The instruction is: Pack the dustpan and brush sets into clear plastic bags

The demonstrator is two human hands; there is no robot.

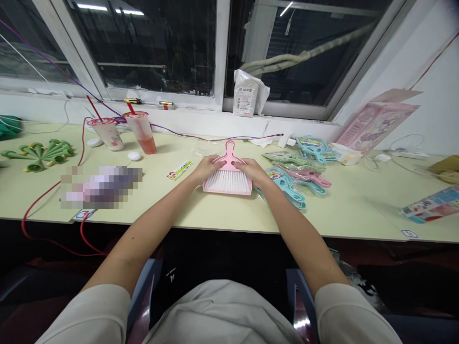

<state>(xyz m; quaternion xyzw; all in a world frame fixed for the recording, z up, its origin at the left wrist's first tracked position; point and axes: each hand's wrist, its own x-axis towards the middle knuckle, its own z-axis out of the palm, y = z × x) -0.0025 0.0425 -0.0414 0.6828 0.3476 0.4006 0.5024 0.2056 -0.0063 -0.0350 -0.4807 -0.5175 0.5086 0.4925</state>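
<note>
A small pink dustpan and brush set (228, 184) lies on the table in front of me, handle pointing away and white bristles toward me. My left hand (207, 168) grips its left side, the thumb resting on the pink brush head. On the opposite side my right hand (253, 172) is closed round it in the same way. Fingers under the pan are hidden. Left of the set is a flat card strip (180, 170) in yellow, green and white. Close by my right hand, several wrapped blue dustpan and brush sets (287, 187) lie in a pile with pink and green ones.
Two plastic cups with red straws (142, 136) stand at the back left. Green cone-shaped pieces (43, 155) and a blurred-out object (102, 187) lie further left. A red cable (43, 196) hangs over the front edge. At right are a pink box (382, 122) and a printed package (432, 203).
</note>
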